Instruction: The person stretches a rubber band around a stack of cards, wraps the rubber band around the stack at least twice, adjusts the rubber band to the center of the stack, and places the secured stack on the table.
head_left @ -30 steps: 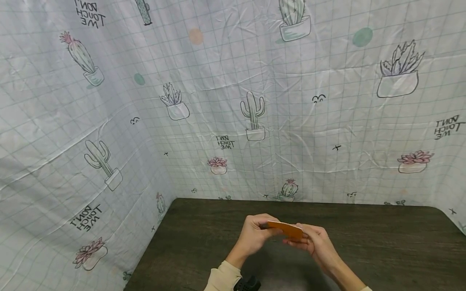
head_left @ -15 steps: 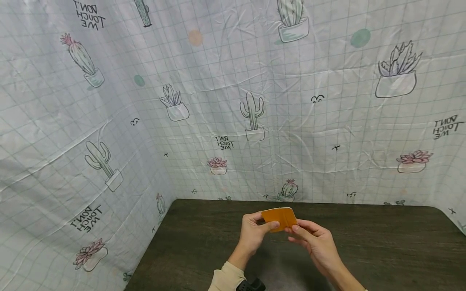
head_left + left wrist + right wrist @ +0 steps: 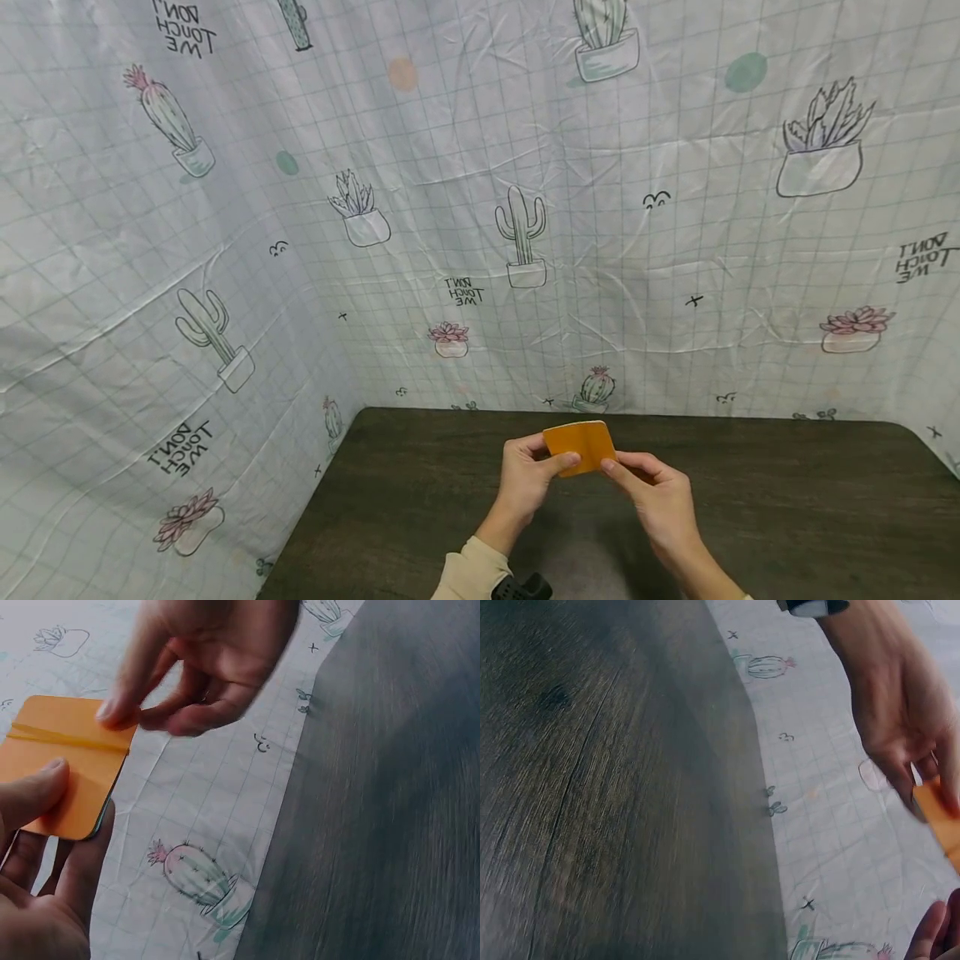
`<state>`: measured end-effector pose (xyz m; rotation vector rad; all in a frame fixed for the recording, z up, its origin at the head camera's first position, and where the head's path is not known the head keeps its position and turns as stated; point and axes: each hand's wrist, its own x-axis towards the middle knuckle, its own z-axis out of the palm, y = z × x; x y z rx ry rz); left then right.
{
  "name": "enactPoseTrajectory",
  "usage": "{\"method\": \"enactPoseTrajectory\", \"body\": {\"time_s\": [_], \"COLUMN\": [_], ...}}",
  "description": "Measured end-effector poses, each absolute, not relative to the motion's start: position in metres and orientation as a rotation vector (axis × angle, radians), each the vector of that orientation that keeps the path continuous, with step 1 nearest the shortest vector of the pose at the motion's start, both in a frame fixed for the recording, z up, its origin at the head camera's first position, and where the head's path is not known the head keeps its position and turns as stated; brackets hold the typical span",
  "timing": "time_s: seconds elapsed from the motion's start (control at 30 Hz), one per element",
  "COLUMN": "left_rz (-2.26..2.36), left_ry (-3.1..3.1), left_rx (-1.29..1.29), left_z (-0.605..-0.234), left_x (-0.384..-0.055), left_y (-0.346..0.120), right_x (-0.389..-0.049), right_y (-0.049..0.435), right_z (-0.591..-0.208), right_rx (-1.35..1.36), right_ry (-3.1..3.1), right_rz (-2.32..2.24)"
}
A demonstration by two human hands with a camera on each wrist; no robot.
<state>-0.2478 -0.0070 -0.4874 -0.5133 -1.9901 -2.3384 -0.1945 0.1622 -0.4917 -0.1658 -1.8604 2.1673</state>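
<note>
A small orange notebook [image 3: 587, 440] with rounded corners is held up over the table, its cover facing the head camera. My left hand [image 3: 522, 482] grips its left side, thumb flat on the cover and fingers behind. At the opposite side, my right hand [image 3: 662, 504] pinches the edge between thumb and fingers. An elastic band [image 3: 67, 739] runs across the cover in the left wrist view, close to the right fingertips. The right wrist view catches only part of the notebook [image 3: 939, 821], at its right edge.
A dark wood-grain table [image 3: 420, 500] lies under both hands. Behind it and along its left side hangs a white grid-patterned sheet [image 3: 420, 250] printed with cacti. A black wrist strap [image 3: 521, 587] is on the left forearm.
The notebook has tilted up from nearly edge-on, so its cover now shows more fully, and it sits slightly higher. My right thumb has come onto the cover's lower right edge.
</note>
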Motion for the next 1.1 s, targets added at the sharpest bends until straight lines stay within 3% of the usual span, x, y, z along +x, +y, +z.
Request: {"method": "enactPoseTrajectory", "body": {"time_s": [0.2, 0.77, 1.1], "left_rz": [-2.375, -2.373, -2.435], "left_ry": [-2.043, -2.211, -2.067], "left_rx": [-0.510, -0.650, -0.576], "left_z": [-0.485, -0.488, -0.490], "left_x": [-0.248, -0.247, -0.246], "left_y": [-0.010, -0.013, -0.017], "right_x": [-0.194, -0.208, -0.209], "right_y": [0.171, 0.190, 0.190], "right_z": [-0.495, -0.467, -0.466], "right_rx": [-0.166, 0.228, 0.166], "right_ry": [-2.059, -2.116, -2.138], "right_rz": [2.043, 1.869, 1.798]}}
